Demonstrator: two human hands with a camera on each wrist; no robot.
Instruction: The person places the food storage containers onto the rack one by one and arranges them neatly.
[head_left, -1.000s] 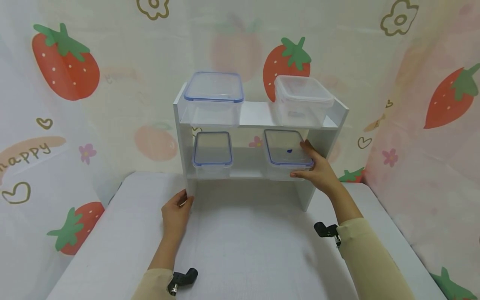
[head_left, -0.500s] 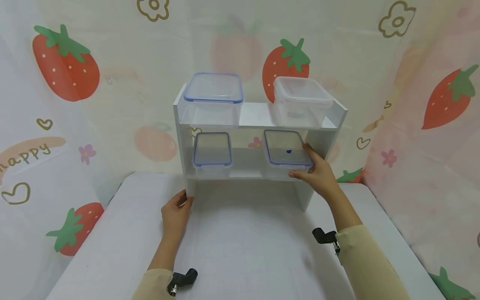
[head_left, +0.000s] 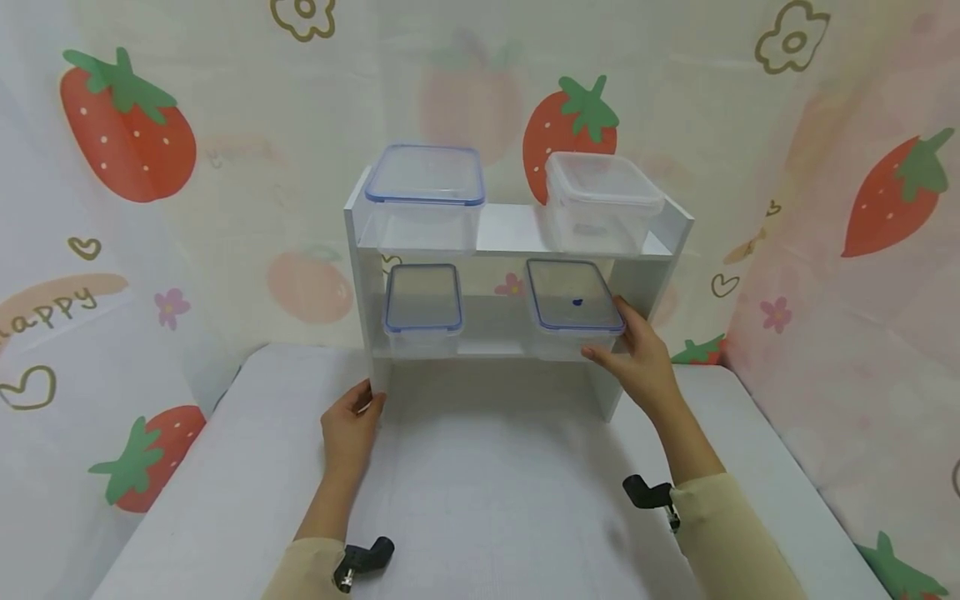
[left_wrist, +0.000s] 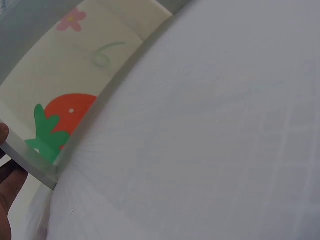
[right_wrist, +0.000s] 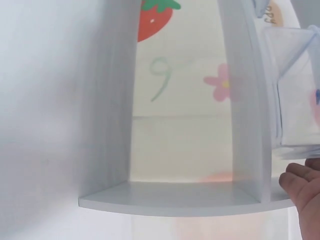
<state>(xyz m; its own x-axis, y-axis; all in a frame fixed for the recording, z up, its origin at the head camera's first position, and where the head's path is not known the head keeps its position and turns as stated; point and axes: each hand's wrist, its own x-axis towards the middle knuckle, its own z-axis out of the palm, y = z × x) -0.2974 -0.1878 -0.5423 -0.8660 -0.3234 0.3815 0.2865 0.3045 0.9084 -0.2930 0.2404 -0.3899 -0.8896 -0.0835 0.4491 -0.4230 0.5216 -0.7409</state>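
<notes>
Four corners of a small white shelf rack (head_left: pixel 517 229) bear clear plastic food containers. My left hand (head_left: pixel 349 429) pinches the foot of the rack's left side panel, which the left wrist view shows between thumb and fingers (left_wrist: pixel 12 182). At the lower right, a food container (head_left: pixel 576 296) with a blue-edged lid and a small blue mark stands on the lower shelf. Beside its front right corner is my right hand (head_left: pixel 647 362), thumb near the front face and fingers along the side. In the right wrist view, this hand (right_wrist: pixel 306 187) lies close to the container (right_wrist: pixel 300 100).
Another blue-edged container (head_left: pixel 424 298) stands lower left. On the top shelf are a larger blue-lidded container (head_left: pixel 427 175) and a white-lidded one (head_left: pixel 606 179). The rack stands on a white-covered table (head_left: pixel 480 500), before a strawberry-print backdrop (head_left: pixel 232 250).
My right fingers have slid off the lid's right edge, down and slightly right along the container's side. The left hand keeps its hold on the panel, and the containers look unmoved.
</notes>
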